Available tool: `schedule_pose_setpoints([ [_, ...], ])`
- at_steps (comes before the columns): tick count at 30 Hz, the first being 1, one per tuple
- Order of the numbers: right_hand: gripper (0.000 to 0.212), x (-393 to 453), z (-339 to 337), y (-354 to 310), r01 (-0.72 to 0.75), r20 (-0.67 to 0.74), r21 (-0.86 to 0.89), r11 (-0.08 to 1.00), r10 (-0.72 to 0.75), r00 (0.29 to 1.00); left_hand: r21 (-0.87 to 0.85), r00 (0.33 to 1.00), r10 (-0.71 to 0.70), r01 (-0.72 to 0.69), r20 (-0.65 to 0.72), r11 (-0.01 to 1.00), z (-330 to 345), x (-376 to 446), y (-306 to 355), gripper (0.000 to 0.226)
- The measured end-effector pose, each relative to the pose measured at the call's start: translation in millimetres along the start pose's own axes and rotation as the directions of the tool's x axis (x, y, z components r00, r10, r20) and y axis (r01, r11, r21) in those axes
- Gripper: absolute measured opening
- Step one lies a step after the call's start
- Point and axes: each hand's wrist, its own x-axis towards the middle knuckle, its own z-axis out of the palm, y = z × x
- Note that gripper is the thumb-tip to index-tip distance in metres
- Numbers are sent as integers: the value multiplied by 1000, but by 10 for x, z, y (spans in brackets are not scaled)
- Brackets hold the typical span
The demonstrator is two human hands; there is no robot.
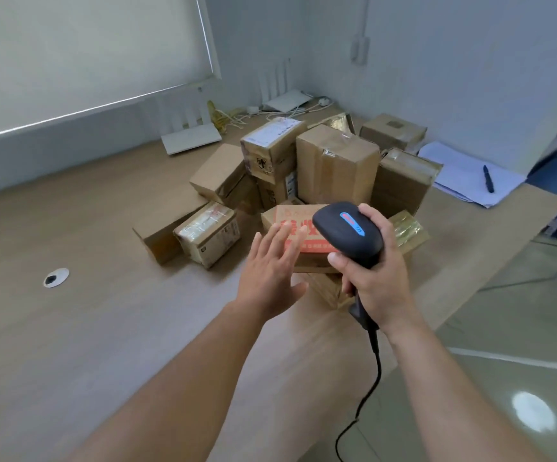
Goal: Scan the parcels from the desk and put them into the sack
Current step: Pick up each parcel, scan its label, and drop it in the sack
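Now right hand (375, 278) grips scanner (349, 233); left hand (270, 268) open over red-printed parcel (307, 241).

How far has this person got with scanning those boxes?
Early, it seems. Nothing looks finished: no sack is in view, and a heap of parcels still sits on the desk. In hand: the right hand grips the scanner, while the open left hand reaches toward the red-printed parcel. Left: scanning and bagging the pile.

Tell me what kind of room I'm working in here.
Probably a small office used for parcel handling: taped cardboard parcels piled on a wooden desk, routers by the wall, papers with a pen, and a wired barcode scanner held in the right hand.
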Motion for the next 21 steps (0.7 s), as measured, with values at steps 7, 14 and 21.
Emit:
schedule_pose_setpoints([
  [7,70,83,-89,232,-63,-71,1,998,63,996,130,994,85,-93,68,987,352,190,-66,90],
  [14,71,93,-122,317,-98,-109,-6,995,97,989,168,992,89,-73,-87,983,429,286,-91,91],
  [21,71,118,-139,237,-93,-109,11,996,93,990,180,959,159,-117,-236,977,302,334,-202,87],
])
